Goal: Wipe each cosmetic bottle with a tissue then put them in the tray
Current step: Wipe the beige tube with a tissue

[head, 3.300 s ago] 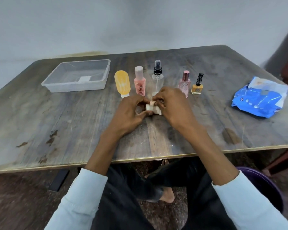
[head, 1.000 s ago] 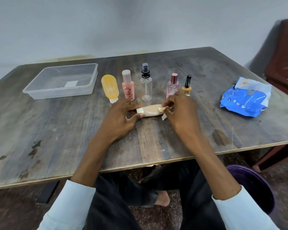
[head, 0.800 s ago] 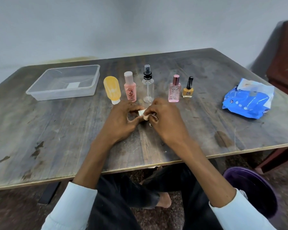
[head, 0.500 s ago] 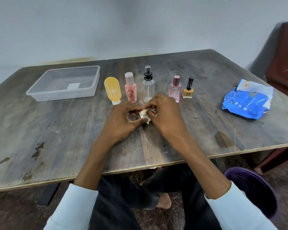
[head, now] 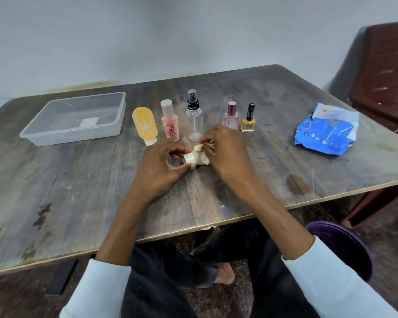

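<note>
Near the middle of the wooden table [head: 251,106], toward its front edge, both hands meet over a small beige bottle [head: 199,158] lying on its side. Left hand [head: 160,167]: thumb and fingers curled round the bottle's capped end, pinching it. Right hand [head: 228,154]: fingers curled over the bottle's other end, pinching a crumpled white tissue [head: 202,146] against it; most of the bottle's body is hidden beneath this hand.

Behind the hands, a row of five upright bottles runs parallel to the front edge; from left to right: yellow tube [head: 145,125] standing on its cap, pink bottle [head: 170,121], clear spray bottle [head: 194,117] with black pump, pink perfume bottle [head: 231,115], yellow nail polish [head: 249,119] with black cap. The items stand apart from one another.

Toward the far left corner rests a clear plastic tray [head: 55,138], with a white label at the centre of its floor. Near the right edge lies a blue tissue pack [head: 326,131]. A dark red chair [head: 386,72] stands beyond the right edge, and a purple bin [head: 345,244] sits on the floor below the front edge.
</note>
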